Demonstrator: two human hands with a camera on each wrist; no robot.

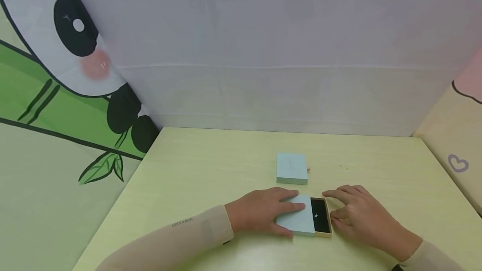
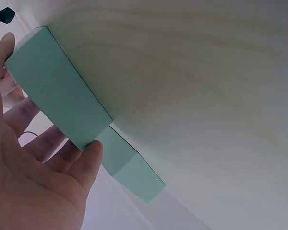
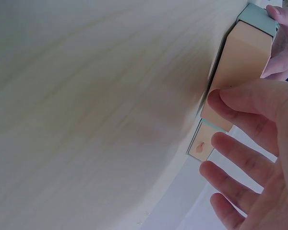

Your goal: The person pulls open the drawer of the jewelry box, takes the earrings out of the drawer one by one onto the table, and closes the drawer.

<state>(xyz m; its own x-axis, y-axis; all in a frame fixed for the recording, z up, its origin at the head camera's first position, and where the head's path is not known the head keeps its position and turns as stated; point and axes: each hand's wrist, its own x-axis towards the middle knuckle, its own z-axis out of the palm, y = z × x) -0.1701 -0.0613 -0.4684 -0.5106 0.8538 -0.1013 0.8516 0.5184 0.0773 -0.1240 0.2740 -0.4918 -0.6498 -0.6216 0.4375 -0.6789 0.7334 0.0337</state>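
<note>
Left-handed, gripping the pale-blue box sleeve point(image 1: 301, 221); right-handed, pinching the part-open, black-lined drawer point(image 1: 321, 224) at its end!

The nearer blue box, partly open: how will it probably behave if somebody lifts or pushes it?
The nearer box looks stiff: its edges are straight under the left hand. Lying flat on the table, it seems unlikely to roll or tip. Its drawer could slide further if tilted, since it already sticks out.

Two boxes point(image 1: 306, 221) point(image 1: 292, 168) and two hands point(image 1: 263, 211) point(image 1: 361, 218) share one table point(image 1: 196, 170)
</note>
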